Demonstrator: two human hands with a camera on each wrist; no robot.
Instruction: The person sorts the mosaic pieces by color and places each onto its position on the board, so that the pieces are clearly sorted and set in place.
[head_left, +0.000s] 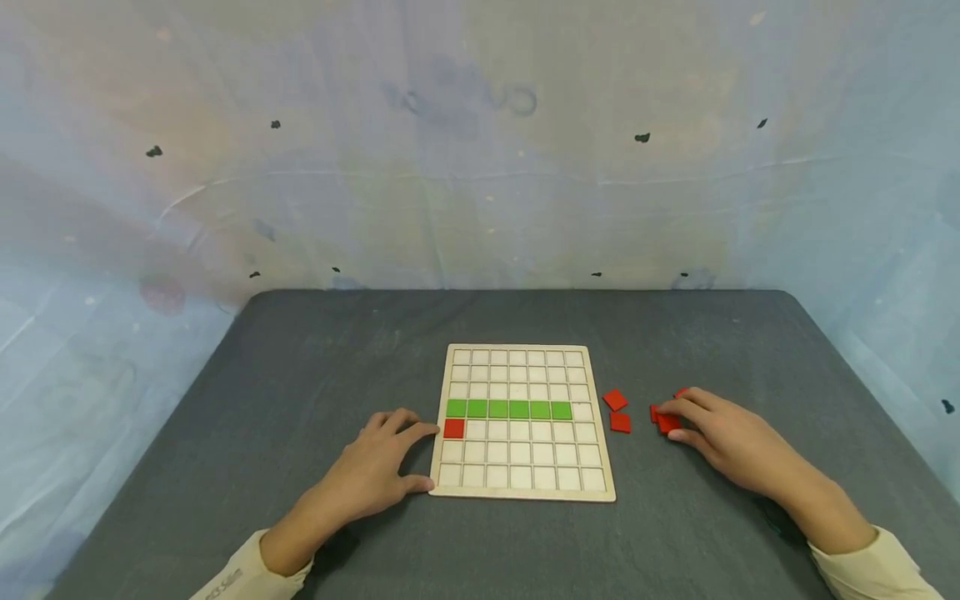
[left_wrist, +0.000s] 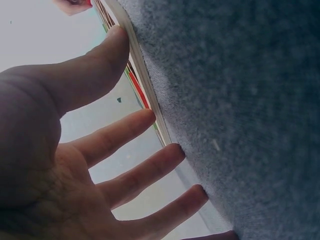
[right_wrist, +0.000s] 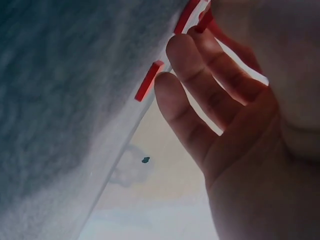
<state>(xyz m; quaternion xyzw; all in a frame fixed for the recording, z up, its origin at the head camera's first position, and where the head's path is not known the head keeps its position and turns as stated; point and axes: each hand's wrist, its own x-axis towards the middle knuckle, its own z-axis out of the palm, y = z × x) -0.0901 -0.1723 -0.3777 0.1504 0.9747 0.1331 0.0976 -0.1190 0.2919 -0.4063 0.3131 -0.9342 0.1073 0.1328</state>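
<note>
A pale wooden grid board (head_left: 519, 454) lies flat on the table. Several green tiles (head_left: 519, 409) fill most of one row, and one red tile (head_left: 453, 428) sits in the leftmost cell of the row nearer me. My left hand (head_left: 367, 468) touches the board's left edge with thumb and index fingertip, its fingers spread and fairly straight. Right of the board, my right hand (head_left: 738, 442) pinches a red square tile (head_left: 668, 424) between thumb and fingers; this tile (right_wrist: 204, 21) shows near the fingertips in the right wrist view. Other red tiles lie partly hidden by that hand.
Two loose red tiles, one turned askew (head_left: 615, 400) and one nearer me (head_left: 620, 422), lie between the board and my right hand. A dark grey cloth covers the table (head_left: 337, 350). Behind it hangs a pale patterned sheet (head_left: 480, 167).
</note>
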